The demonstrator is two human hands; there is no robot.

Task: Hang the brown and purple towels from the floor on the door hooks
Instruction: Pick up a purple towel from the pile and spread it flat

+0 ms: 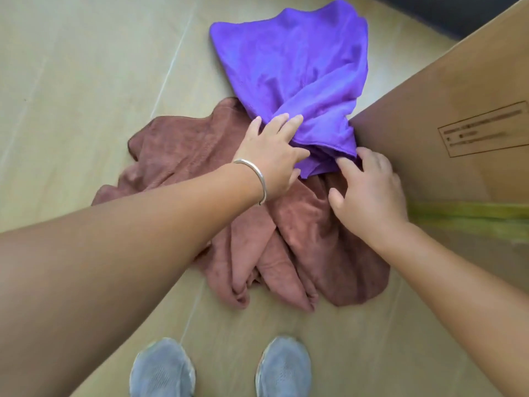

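- Crumpled purple microfibre towel [289,67] lies on pale wood-look floor [71,81], far centre; its near end is bunched to a narrow neck between the two hands, wide end fanned out twd the far side.
- Rumpled reddish-brown plush towel [289,233] sprawls on the floor nearer the person; the purple one's near end overlaps its far part. Folds of it run down twd the shoes.
- Left hand [272,156], thin silver bangle [257,176] at wrist, comes in from the left; fingers laid over the purple cloth's near-left edge, thumb tucked beneath w/ cloth between – looks like a pinch on the purple towel.
- Right hand [369,190] comes in from the right; fingertips curled into the bunched near end of the purple towel, gripping it. Palm sits above the brown towel; can't tell if touching.
- Large brown cardboard box [458,90] on the right, printed label frame on its side, text blurred; yellow-green tape strip [472,219] across it nearer the person. Purple towel's bunched end sits against the box edge.
- Two grey mesh shoes [163,371] at the near edge, toes pointing twd the towels, apart from the brown towel.
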